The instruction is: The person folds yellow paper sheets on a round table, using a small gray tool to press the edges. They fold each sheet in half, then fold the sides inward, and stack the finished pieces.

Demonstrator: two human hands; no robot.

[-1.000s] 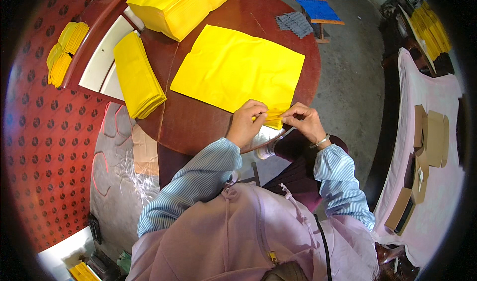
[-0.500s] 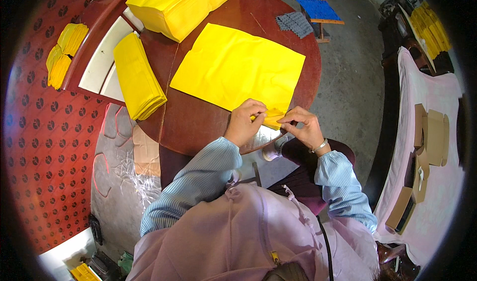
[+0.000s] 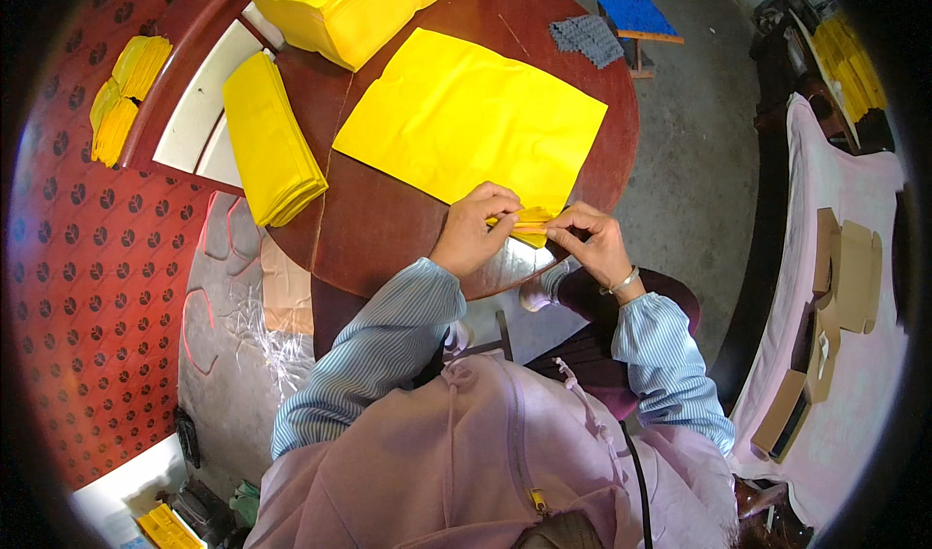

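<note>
At the left we see a stack of yellow sheets (image 3: 272, 151) lying on the round brown tabletop (image 3: 388, 229). Our left hand (image 3: 473, 233) pinches the folded corner (image 3: 529, 223) of the big yellow sheet (image 3: 471, 122), at the near edge of the tabletop. Our right hand (image 3: 594, 243) has its grip closed on the same fold from the other side. Farther right lies a pink cloth (image 3: 845, 374).

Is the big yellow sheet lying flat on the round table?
Yes, the yellow sheet lies spread flat on the round table, beyond both hands.
</note>
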